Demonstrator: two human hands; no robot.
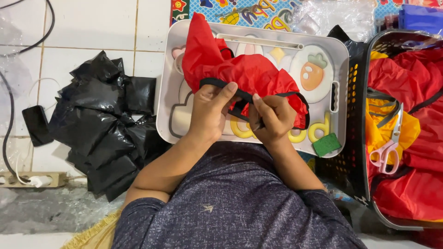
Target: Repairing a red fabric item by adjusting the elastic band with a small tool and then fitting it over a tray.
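Over the grey tray (341,55), left hand (210,113) and right hand (272,120) both pinch closed on the red cloth's (249,74) black strap (240,94)

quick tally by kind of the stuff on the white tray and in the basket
red fabric piece with black strap, held by left hand and right hand: 1
green sponge: 1
scissors: 1
white tray: 1
black basket: 1
total: 5

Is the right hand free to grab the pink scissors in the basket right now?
Probably not straight away: the right hand is pinching the black strap of the red fabric. The scissors lie uncovered on top.
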